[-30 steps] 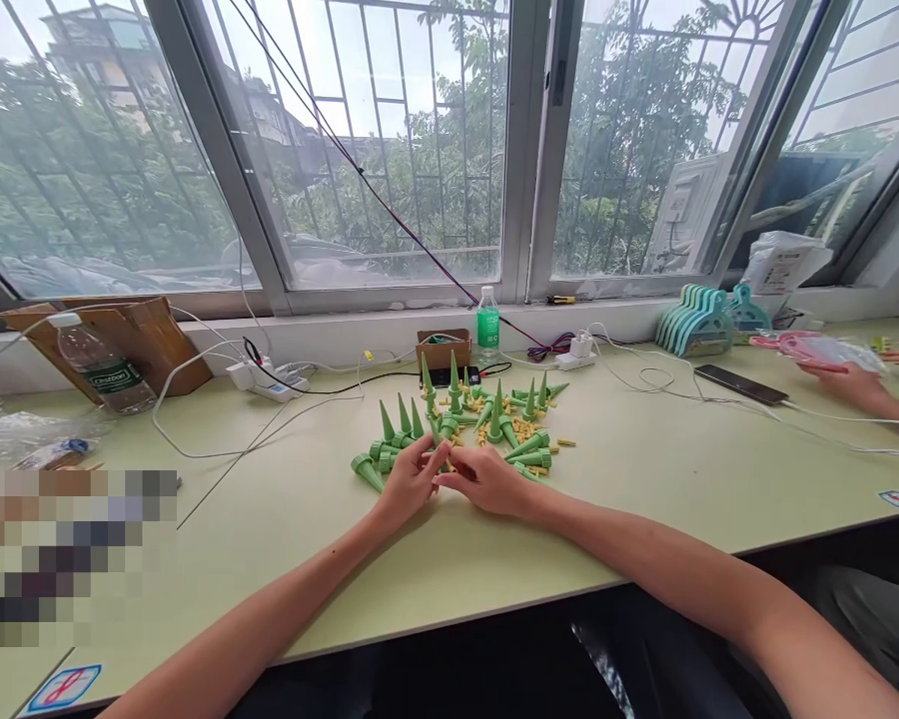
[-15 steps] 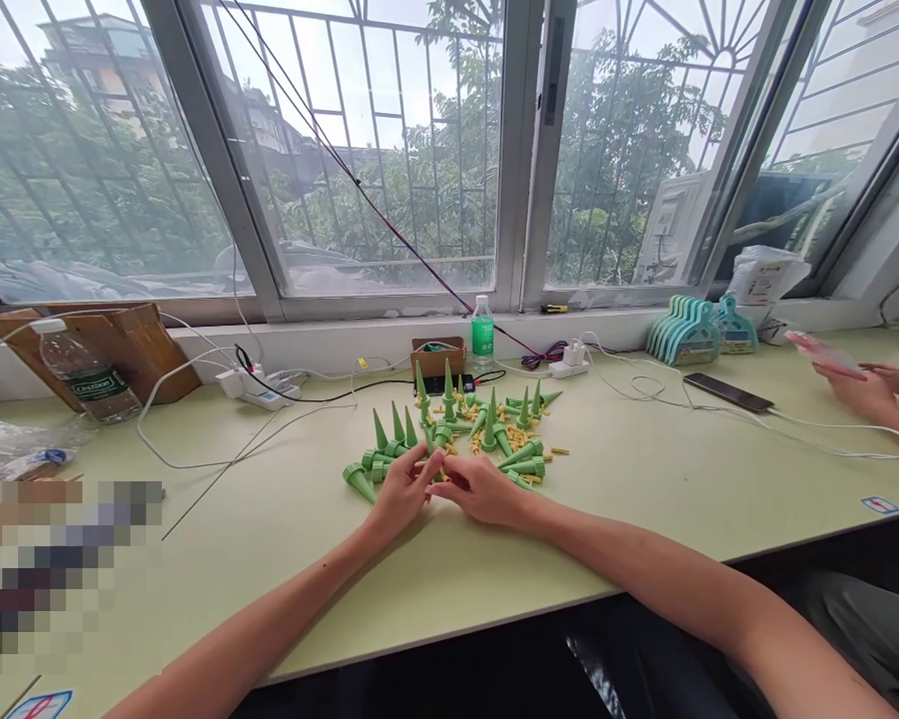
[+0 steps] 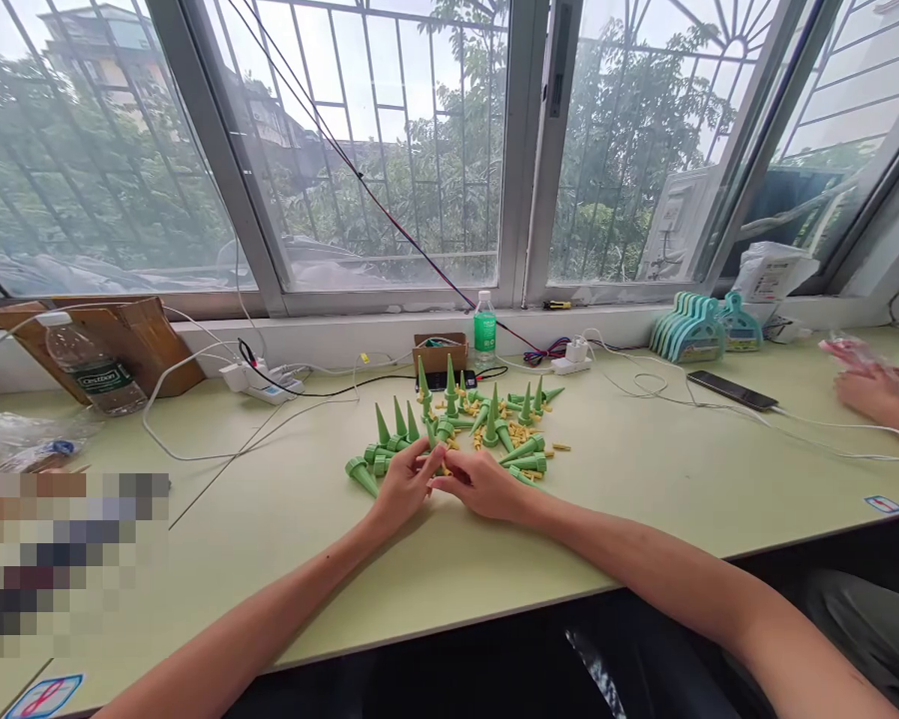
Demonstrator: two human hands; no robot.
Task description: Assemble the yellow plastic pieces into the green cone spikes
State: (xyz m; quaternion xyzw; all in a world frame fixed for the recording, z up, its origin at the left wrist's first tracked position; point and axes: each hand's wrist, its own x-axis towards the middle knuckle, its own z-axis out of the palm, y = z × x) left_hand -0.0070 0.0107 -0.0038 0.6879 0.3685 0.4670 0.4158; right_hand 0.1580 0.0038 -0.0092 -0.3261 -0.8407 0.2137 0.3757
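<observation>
My left hand is closed around a green plastic cone-shaped spike, whose tip shows above the fingers. Meeting it at the fingertips, my right hand is pinched, with a bit of a small yellow plastic piece visible between the two hands. Fingers hide most of both parts. Just beyond lie several more green spikes, some upright on their caps and some on their sides. Small yellow pieces are scattered among them.
Behind the pile are a small cardboard box and a green-labelled bottle. White cables cross the table on the left. To the right lie a phone and turquoise hangers. Another person's hand holds a pink package.
The view has shifted slightly. My two hands stay together at the same place by the pile. The other person's hands and pink package have moved a little to the right.
</observation>
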